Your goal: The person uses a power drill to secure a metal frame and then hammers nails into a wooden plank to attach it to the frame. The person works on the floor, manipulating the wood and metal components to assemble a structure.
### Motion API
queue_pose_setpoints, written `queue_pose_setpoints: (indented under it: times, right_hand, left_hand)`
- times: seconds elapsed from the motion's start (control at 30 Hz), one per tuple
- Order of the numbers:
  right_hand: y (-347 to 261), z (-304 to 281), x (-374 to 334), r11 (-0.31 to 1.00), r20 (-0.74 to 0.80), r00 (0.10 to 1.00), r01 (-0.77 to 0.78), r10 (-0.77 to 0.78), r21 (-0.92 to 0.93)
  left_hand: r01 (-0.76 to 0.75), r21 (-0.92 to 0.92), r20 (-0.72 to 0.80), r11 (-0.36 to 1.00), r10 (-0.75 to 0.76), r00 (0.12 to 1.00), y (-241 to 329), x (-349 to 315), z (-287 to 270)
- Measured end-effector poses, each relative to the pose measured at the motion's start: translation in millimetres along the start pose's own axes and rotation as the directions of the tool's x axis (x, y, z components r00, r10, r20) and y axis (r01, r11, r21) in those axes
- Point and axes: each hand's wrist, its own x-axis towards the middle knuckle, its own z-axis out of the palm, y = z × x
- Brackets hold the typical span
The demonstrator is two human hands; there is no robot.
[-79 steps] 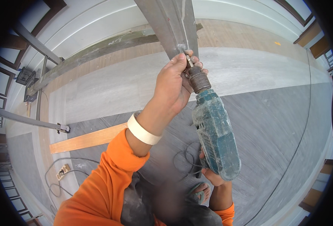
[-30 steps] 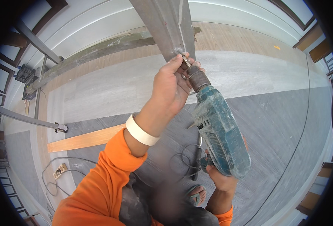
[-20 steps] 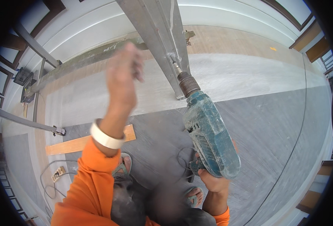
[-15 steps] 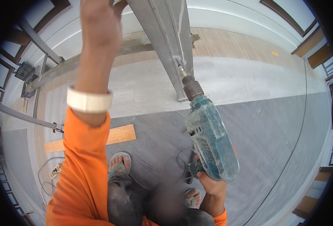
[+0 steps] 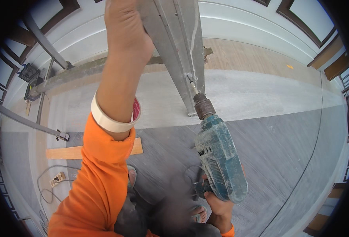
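A dusty teal power drill [image 5: 221, 162] is gripped at its handle by my right hand [image 5: 218, 205]. Its chuck [image 5: 203, 106] carries a bit whose tip meets the face of a grey metal channel [image 5: 182, 51] near a white-dusted spot. The channel rises from its narrow lower end toward the top edge of the picture. Beside its upper part is my left hand [image 5: 128, 33], raised, with its fingers hidden by the frame edge and the back of the hand. A roll of white tape [image 5: 113, 123] with a pink inner core rings my left wrist.
An orange-brown wooden plank [image 5: 64, 153] lies on the grey floor, partly behind my left sleeve. A beige power strip [image 5: 57, 179] with looping cords is at lower left. Metal frame bars [image 5: 28, 118] stand at left. A dark cable [image 5: 300, 177] runs along the right.
My left arm has shifted to the right across the view. The channel and drill appear slightly lower as the view tilts; the bit remains against the channel.
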Motion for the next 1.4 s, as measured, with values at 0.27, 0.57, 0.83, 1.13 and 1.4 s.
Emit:
queue_pose_setpoints:
  times: [0.27, 0.57, 0.83, 1.13, 1.4]
  right_hand:
    - [-27, 2, 2, 0.983, -0.055, 0.985, -0.158, 0.163, 0.090]
    - [-52, -1, -1, 0.975, -0.013, 0.986, -0.164, 0.164, -0.147]
    - [-66, 1, 14, 0.922, -0.199, 0.911, -0.315, 0.360, 0.227]
    - [-95, 14, 27, 0.962, -0.210, 0.942, -0.235, 0.260, 0.137]
    - [-120, 39, 17, 0.905, -0.257, 0.879, -0.341, 0.403, 0.253]
  left_hand:
    - [0.116, 0.102, 0.442, 0.988, -0.150, 0.885, -16, 20, -35]
    - [0.129, -0.041, 0.364, 0.991, -0.105, 0.925, -22, 13, -37]
    - [0.170, -0.005, 0.373, 0.985, -0.156, 0.915, -9, 10, -37]
    - [0.399, 0.104, 0.078, 0.911, -0.407, 0.910, 19, -4, -31]
    - [0.440, 0.192, 0.138, 0.877, -0.468, 0.873, 2, 7, -45]
